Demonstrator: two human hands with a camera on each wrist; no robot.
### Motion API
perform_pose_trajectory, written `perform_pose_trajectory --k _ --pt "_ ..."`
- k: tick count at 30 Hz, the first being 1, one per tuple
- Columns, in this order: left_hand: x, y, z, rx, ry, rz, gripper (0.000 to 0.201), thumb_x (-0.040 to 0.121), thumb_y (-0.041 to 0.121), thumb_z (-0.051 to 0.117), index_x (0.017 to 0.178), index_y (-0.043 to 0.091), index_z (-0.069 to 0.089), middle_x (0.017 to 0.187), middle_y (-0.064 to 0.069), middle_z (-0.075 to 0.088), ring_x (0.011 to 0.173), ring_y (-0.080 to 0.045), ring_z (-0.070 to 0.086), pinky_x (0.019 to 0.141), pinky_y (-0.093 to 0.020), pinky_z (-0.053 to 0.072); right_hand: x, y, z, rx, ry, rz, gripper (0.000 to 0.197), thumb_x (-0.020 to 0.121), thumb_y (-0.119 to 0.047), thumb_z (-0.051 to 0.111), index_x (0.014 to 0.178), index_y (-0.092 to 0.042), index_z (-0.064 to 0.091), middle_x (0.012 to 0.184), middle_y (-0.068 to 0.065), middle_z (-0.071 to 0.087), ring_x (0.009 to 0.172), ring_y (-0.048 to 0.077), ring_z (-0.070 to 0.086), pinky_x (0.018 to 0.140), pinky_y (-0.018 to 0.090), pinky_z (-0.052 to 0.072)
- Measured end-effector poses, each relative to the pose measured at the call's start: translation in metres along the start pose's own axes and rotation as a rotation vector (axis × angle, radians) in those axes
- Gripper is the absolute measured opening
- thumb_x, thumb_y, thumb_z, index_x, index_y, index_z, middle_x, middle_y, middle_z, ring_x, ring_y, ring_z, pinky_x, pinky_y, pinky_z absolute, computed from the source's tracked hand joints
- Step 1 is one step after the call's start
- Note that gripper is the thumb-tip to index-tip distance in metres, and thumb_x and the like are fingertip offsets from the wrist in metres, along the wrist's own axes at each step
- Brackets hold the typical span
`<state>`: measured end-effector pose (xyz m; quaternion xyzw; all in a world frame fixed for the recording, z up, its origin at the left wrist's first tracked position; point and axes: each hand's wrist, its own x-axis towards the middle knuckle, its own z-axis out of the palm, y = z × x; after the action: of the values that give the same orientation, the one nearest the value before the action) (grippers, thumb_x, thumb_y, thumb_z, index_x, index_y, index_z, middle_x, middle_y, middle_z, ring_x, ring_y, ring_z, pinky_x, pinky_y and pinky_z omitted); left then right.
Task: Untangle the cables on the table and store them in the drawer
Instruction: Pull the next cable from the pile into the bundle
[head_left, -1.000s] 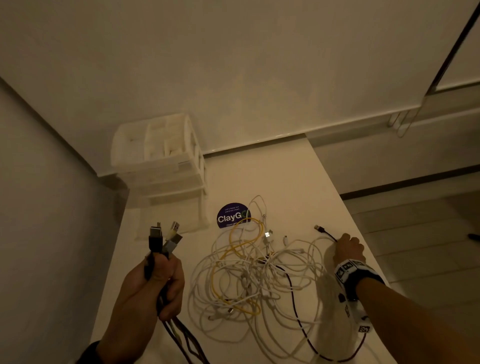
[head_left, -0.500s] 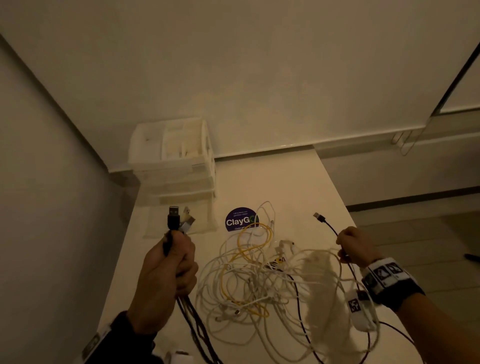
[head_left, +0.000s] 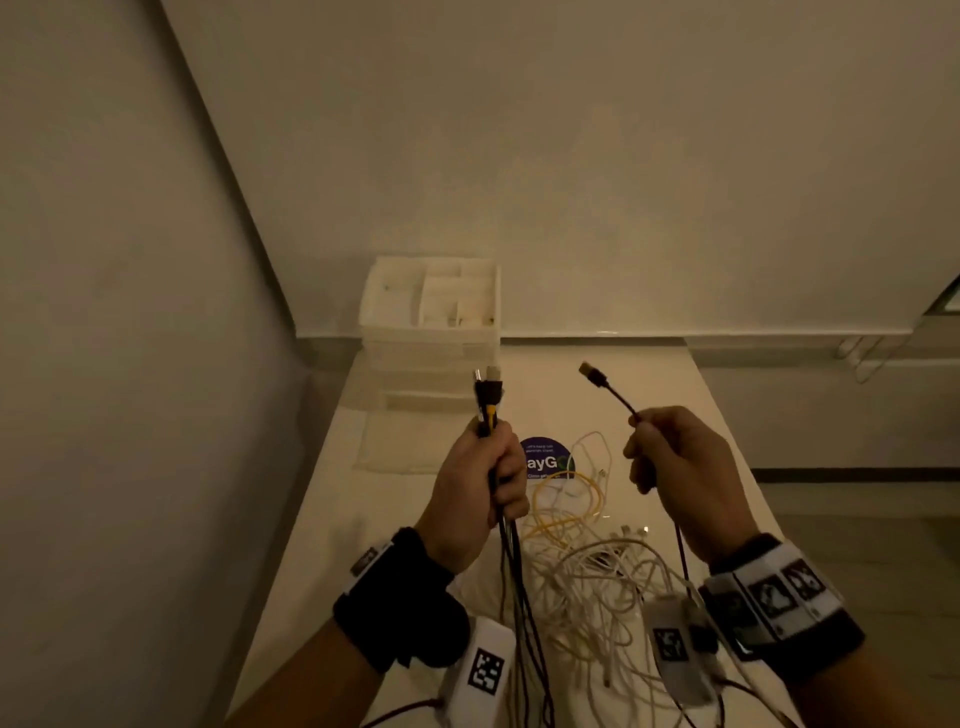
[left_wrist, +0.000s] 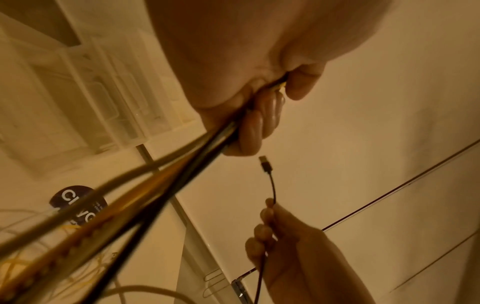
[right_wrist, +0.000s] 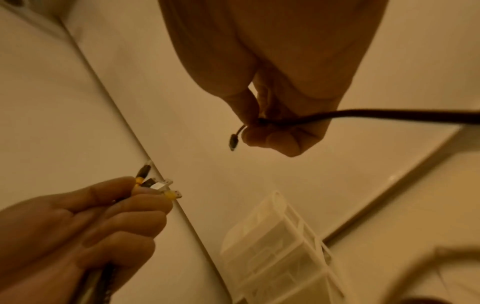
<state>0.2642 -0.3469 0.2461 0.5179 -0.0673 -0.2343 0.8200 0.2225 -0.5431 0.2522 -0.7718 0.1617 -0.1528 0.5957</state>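
My left hand (head_left: 480, 491) is raised above the table and grips a bundle of cables (head_left: 488, 397) with black, grey and yellow plugs sticking up out of the fist; their cords (head_left: 519, 582) hang down. In the right wrist view the same plugs (right_wrist: 158, 185) show above the left fingers. My right hand (head_left: 670, 467) pinches a thin black cable (head_left: 605, 384) just below its plug, which points up. A tangle of white and yellow cables (head_left: 587, 561) lies on the white table (head_left: 691, 415) under both hands. A white drawer unit (head_left: 431, 312) stands at the far left corner.
A round purple sticker (head_left: 545, 460) lies on the table behind the tangle. Walls close the left and the far side. The table's right edge drops to the floor, with a low white ledge (head_left: 831, 395) beyond.
My right hand lifted the black cable's end off the table to chest height. The left hand moved right and up with its bundle. The head view shifted toward the wall.
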Motion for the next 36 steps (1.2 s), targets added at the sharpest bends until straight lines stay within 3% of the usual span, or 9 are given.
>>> perform_pose_trajectory --k 4,12,17,19,21,26,31,34,36 --pt "-0.005 0.004 -0.012 0.059 0.011 0.069 0.033 0.102 0.037 0.032 0.075 0.017 0.036 0.063 0.002 0.031 0.048 -0.013 0.025 0.045 -0.028 0.027 0.028 -0.027 0.008 -0.139 0.067 -0.135 0.010 0.097 -0.010 0.047 0.098 -0.012 0.057 0.079 0.006 0.065 0.056 0.017 0.058 0.053 0.032 0.050" --pt "-0.016 0.011 -0.025 0.133 0.006 0.097 0.040 0.089 0.053 0.038 0.070 0.019 0.031 0.056 0.001 0.023 0.039 -0.009 0.014 0.039 -0.018 0.012 0.042 -0.058 0.017 -0.031 0.071 -0.252 0.009 0.100 -0.011 0.041 0.100 -0.012 0.051 0.075 0.003 0.062 0.052 0.016 0.054 0.049 0.029 0.046" --pt "-0.010 0.017 -0.023 0.152 0.022 0.168 0.039 0.086 0.053 0.049 0.072 0.018 0.039 0.056 0.003 0.022 0.043 -0.010 0.013 0.038 -0.019 0.014 0.047 -0.084 0.022 0.081 0.129 -0.306 0.010 0.099 -0.009 0.041 0.101 -0.009 0.051 0.073 0.004 0.062 0.051 0.018 0.051 0.048 0.030 0.043" --pt "-0.006 0.019 -0.020 0.183 0.037 0.207 0.032 0.084 0.042 0.060 0.072 0.017 0.044 0.056 0.001 0.022 0.041 -0.011 0.014 0.038 -0.018 0.017 0.048 -0.095 0.022 0.159 0.064 -0.290 0.009 0.098 -0.008 0.045 0.099 -0.007 0.054 0.073 0.006 0.064 0.052 0.020 0.053 0.050 0.031 0.044" --pt "-0.003 0.024 -0.015 0.190 0.064 0.231 0.029 0.077 0.037 0.069 0.079 0.012 0.054 0.055 -0.002 0.024 0.039 -0.011 0.016 0.038 -0.018 0.019 0.044 -0.103 0.025 0.199 -0.101 -0.283 0.008 0.097 -0.007 0.050 0.098 -0.006 0.058 0.073 0.009 0.065 0.053 0.022 0.054 0.051 0.032 0.046" --pt "0.008 0.050 0.002 0.095 0.143 0.288 0.063 0.071 0.042 0.070 0.104 -0.009 0.057 0.053 0.001 0.026 0.039 -0.011 0.018 0.037 -0.020 0.016 0.025 -0.100 0.044 0.173 -0.385 -0.197 0.011 0.095 -0.008 0.053 0.100 0.000 0.059 0.078 0.012 0.070 0.055 0.021 0.059 0.053 0.030 0.049" --pt "0.017 0.061 0.009 0.096 0.172 0.311 0.038 0.087 0.033 0.065 0.098 -0.003 0.063 0.046 0.007 0.040 0.036 -0.007 0.024 0.035 -0.017 0.021 0.018 -0.093 0.061 0.190 -0.478 -0.155 0.009 0.094 -0.006 0.055 0.098 0.002 0.058 0.085 0.020 0.070 0.059 0.026 0.061 0.055 0.030 0.051" --pt "0.018 0.062 0.007 0.104 0.208 0.304 0.034 0.091 0.027 0.063 0.101 -0.005 0.064 0.049 0.004 0.050 0.033 -0.006 0.031 0.034 -0.017 0.022 0.018 -0.089 0.067 0.218 -0.511 -0.144 0.005 0.093 -0.004 0.056 0.095 0.000 0.057 0.087 0.025 0.068 0.059 0.027 0.061 0.055 0.030 0.051" --pt "0.021 0.061 0.005 0.127 0.236 0.320 0.024 0.091 0.023 0.064 0.093 0.000 0.066 0.057 -0.003 0.056 0.034 -0.007 0.036 0.034 -0.017 0.023 0.020 -0.086 0.069 0.225 -0.530 -0.137 0.005 0.093 -0.003 0.056 0.095 0.001 0.056 0.087 0.026 0.068 0.060 0.028 0.062 0.056 0.031 0.052"
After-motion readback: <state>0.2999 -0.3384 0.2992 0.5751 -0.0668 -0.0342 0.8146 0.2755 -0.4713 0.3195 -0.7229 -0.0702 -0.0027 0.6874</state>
